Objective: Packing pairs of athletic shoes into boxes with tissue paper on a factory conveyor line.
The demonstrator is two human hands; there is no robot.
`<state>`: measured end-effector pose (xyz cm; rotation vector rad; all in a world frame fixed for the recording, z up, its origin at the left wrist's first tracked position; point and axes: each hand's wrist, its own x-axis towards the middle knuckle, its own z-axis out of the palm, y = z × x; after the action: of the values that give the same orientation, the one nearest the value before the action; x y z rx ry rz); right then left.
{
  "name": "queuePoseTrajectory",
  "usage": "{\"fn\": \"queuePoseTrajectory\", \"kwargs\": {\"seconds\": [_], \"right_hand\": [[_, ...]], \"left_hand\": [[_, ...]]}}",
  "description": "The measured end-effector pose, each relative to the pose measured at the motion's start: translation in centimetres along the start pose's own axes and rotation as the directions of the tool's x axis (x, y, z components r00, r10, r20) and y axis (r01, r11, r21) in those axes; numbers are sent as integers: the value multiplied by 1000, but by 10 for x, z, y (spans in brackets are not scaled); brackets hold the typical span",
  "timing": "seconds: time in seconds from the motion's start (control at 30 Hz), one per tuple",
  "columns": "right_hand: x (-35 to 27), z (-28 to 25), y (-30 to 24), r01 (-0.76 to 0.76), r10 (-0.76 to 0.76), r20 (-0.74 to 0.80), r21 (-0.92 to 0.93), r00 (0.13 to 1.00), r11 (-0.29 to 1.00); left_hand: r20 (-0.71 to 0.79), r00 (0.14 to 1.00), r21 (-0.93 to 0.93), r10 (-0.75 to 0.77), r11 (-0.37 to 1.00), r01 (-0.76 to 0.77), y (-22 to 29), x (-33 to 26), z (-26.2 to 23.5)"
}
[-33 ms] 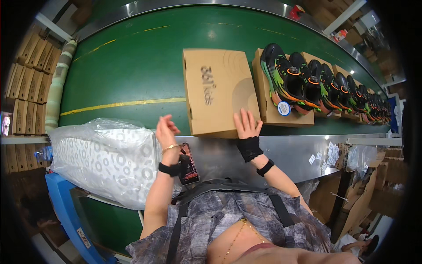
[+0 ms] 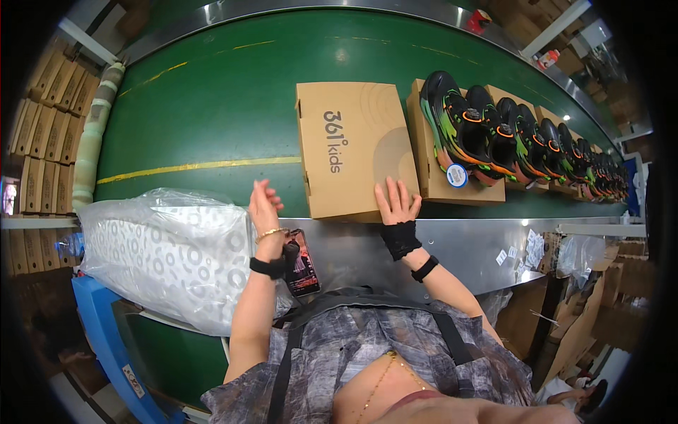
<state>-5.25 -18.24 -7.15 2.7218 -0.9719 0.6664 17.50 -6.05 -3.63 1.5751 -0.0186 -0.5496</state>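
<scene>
A closed brown cardboard shoebox (image 2: 357, 145) lies on the green belt in front of me, dark printing on its lid. My right hand (image 2: 397, 201), in a black wrist band, rests flat on the lid's near right corner with fingers spread. Left of the box, my left hand (image 2: 264, 205) hovers in the air, holding nothing, its fingers loosely apart. Below that hand a phone (image 2: 303, 263) with a lit screen lies on the metal ledge (image 2: 346, 247). Just right of the box, black, green and orange sneakers (image 2: 452, 124) sit on another shoebox (image 2: 462, 189); a round tag (image 2: 457, 175) hangs from one.
More sneakers on boxes (image 2: 551, 145) run along the belt (image 2: 205, 106) to the right. A clear plastic bag of patterned paper (image 2: 169, 251) covers the left ledge. Small white labels (image 2: 534, 249) lie at right. Shoeboxes (image 2: 53, 138) are stacked far left, behind a wrapped post (image 2: 94, 141).
My left hand has shifted slightly left and away from me. The shoebox sits almost in the same place, its far edge a little nearer. My right hand stays on the lid.
</scene>
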Motion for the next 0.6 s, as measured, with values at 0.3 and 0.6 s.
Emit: {"fn": "queuePoseTrajectory", "kwargs": {"seconds": [0.3,0.6], "right_hand": [[9,6,-2,32,-36,79,56,996,998],[65,-62,4,101,-106,30,129,994,987]], "left_hand": [[498,864,678,-66,651,-342,-47,48,46],[668,690,-118,-277,877,465,7,34,39]]}}
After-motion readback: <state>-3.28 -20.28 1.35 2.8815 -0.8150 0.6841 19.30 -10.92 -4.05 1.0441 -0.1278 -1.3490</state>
